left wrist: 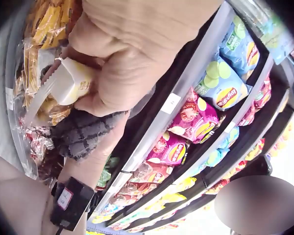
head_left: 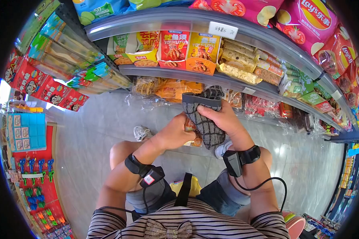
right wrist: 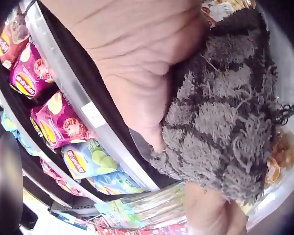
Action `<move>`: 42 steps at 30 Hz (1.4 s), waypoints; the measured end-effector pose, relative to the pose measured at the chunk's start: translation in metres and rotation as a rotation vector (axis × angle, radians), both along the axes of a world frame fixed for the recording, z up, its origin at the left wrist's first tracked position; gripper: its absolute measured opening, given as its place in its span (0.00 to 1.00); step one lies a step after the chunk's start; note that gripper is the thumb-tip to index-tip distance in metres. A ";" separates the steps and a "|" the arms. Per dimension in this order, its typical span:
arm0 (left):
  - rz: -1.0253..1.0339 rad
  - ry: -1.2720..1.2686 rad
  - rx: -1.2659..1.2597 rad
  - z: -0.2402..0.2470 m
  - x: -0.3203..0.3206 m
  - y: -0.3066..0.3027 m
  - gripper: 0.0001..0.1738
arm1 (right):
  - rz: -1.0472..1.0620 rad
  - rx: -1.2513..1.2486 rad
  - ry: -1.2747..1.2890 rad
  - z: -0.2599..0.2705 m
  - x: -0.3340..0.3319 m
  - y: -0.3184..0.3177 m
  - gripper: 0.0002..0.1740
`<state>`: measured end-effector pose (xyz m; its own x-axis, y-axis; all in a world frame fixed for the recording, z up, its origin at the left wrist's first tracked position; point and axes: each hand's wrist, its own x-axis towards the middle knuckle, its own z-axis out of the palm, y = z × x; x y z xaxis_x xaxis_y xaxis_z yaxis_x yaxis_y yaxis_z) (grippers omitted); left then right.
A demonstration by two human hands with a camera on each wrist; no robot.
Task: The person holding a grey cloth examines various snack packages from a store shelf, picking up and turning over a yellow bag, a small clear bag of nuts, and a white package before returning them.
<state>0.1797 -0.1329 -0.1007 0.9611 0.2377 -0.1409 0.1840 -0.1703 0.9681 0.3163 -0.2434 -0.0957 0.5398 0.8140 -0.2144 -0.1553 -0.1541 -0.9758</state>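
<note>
My left hand (head_left: 169, 133) grips a small snack packet (head_left: 195, 141), mostly covered by the fingers. In the left wrist view the packet (left wrist: 71, 85) shows a white end and a yellowish printed side. A grey-and-black checked cloth (head_left: 207, 123) with a dark band at its top edge is held by my right hand (head_left: 226, 119), thumb lying across it. Close up in the right wrist view, the cloth (right wrist: 220, 112) has a shaggy pile. Both hands are close together in front of the lowest shelf, and the cloth's lower part hangs beside the packet.
A snack shelf (head_left: 159, 73) curves ahead, with upright red and yellow snack boxes (head_left: 173, 47) and bars in gold wrappers (head_left: 239, 59). Bagged snacks (head_left: 175, 89) lie below it. Chip bags (head_left: 307, 20) fill the upper shelf. Hanging packets (head_left: 60, 47) stand at left, above grey floor tiles (head_left: 87, 127).
</note>
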 end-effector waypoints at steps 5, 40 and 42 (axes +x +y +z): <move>0.030 -0.004 -0.085 0.003 -0.005 0.010 0.22 | -0.052 0.048 0.163 0.020 -0.006 0.003 0.19; 0.633 -0.413 -0.465 0.005 0.035 -0.003 0.18 | -0.083 0.263 -0.035 0.007 -0.014 0.016 0.18; 0.668 -0.435 -0.450 0.007 0.038 -0.008 0.17 | -0.154 0.322 0.017 0.009 -0.014 0.023 0.17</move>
<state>0.2179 -0.1407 -0.0937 0.6333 0.7738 -0.0124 -0.2880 0.2505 0.9243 0.3021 -0.2201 -0.0862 0.6604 0.7503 0.0301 -0.1690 0.1875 -0.9676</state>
